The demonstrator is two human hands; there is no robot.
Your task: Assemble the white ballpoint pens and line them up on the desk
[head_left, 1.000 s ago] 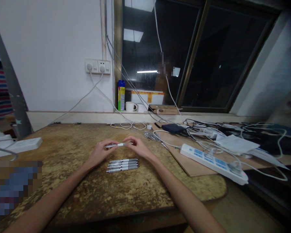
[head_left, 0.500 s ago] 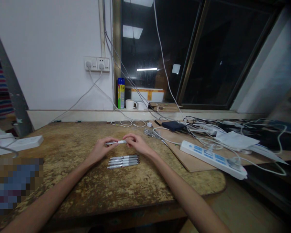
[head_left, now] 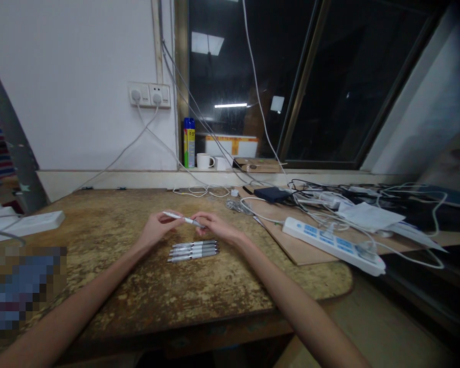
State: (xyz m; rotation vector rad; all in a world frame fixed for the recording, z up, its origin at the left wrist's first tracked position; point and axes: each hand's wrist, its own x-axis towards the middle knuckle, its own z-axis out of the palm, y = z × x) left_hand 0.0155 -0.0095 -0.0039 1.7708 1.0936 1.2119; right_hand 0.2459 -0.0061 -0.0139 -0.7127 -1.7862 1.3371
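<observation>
Worn and mottled, the surface (head_left: 176, 296) is occupied by a row of pens (head_left: 195, 250). Right of the row, a board (head_left: 295, 250) and a power strip (head_left: 331, 245) are placed; well beyond it, a mug (head_left: 204, 161). Just beyond the row, a single pen (head_left: 187, 220) is held aslant, grasped by fingers of the left hand (head_left: 157, 225) and right hand (head_left: 218, 226), both forearms being angled inward.

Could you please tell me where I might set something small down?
Bare tabletop lies between the row of pens and its front edge, and between the left hand and the left power strip. The right side is crowded: papers, tangled cables, another power strip.
</observation>
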